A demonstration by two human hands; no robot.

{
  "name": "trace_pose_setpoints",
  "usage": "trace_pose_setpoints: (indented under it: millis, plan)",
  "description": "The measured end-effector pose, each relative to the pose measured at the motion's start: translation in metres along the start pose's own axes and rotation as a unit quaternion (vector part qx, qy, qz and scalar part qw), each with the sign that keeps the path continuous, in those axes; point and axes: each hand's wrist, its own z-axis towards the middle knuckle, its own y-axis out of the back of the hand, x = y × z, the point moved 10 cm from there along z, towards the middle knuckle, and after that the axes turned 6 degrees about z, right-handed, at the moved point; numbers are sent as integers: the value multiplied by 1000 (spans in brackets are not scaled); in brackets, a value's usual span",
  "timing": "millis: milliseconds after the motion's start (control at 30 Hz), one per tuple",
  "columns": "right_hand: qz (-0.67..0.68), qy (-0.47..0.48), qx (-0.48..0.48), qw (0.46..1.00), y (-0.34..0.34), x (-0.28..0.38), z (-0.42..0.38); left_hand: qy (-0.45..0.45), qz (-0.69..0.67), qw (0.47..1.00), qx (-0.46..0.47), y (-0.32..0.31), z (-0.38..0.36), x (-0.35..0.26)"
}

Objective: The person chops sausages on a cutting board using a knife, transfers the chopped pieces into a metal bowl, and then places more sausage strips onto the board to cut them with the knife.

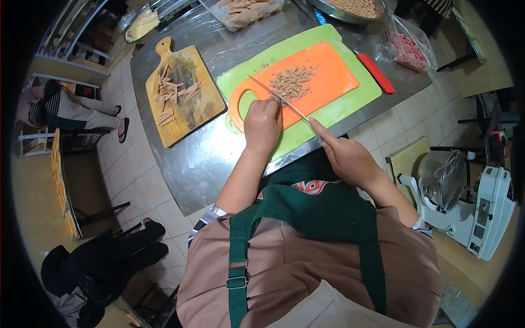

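Observation:
My right hand (pixel 347 156) grips a knife (pixel 292 107), its index finger stretched along the top of the blade. The blade slants up and left across the orange cutting board (pixel 336 74), which lies on a larger green board (pixel 363 90). My left hand (pixel 263 123) is closed, fingers bent down on the board's near edge against the blade, on food pieces mostly hidden beneath them. Just beyond the knife lies a pile of small chopped brownish pieces (pixel 292 81). To the left, a wooden board (pixel 191 112) carries thin brown strips (pixel 174 90).
A red-handled tool (pixel 375 72) lies at the table's right. Behind are a bag of pink meat (pixel 407 49), a metal bowl (pixel 353 8) of chopped pieces and a plastic container (pixel 243 16) of strips. People stand at left; a mixer (pixel 465 202) is at right.

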Motion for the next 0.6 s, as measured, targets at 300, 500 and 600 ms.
trace_pose_setpoints:
  millis: [300,500,600]
  plan:
    - [168,-48,31,984,-27,-39,40,7,-21,1000,2,-5,7,3]
    - [36,-113,78,990,2,-13,20,50,-12,998,36,-14,13,8]
    - [-2,-44,30,999,5,-7,6,51,-16,998,32,-11,13,8]
